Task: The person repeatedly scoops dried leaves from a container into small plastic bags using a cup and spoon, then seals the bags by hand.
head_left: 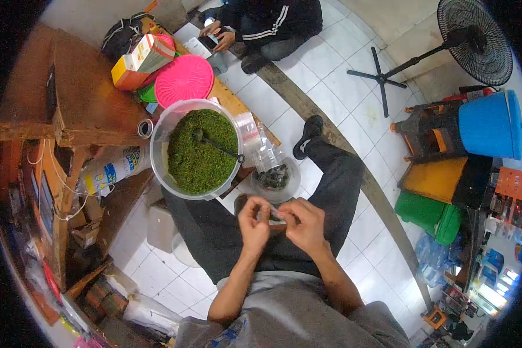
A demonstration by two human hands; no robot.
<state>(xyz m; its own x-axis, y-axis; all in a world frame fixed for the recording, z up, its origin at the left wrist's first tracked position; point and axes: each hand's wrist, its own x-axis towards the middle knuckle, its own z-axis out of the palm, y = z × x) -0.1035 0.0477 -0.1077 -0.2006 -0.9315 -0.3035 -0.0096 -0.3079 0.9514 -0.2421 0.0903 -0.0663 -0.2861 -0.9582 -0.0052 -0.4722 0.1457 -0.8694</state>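
Observation:
Both hands meet above my lap, fingertips pinched on a small clear plastic bag (pixel 277 213). My left hand (pixel 254 225) holds its left side and my right hand (pixel 303 225) its right side. Just beyond them sits a translucent bowl (pixel 296 184) with small dark-filled packets (pixel 272 177) inside. To the left of it stands a large clear tub (pixel 155 152) full of chopped green leaves (pixel 197 165), with a black ladle (pixel 217 146) resting on them. Flat clear plastic bags (pixel 250 134) lie between tub and bowl.
A pink lid (pixel 184 80) and a yellow-and-orange box (pixel 134 69) lie beyond the tub. Another person (pixel 278 23) sits at the top, holding a phone. Wooden furniture (pixel 90 87) stands left; a fan (pixel 472 40), blue bin (pixel 490 124) and green container (pixel 429 216) stand right.

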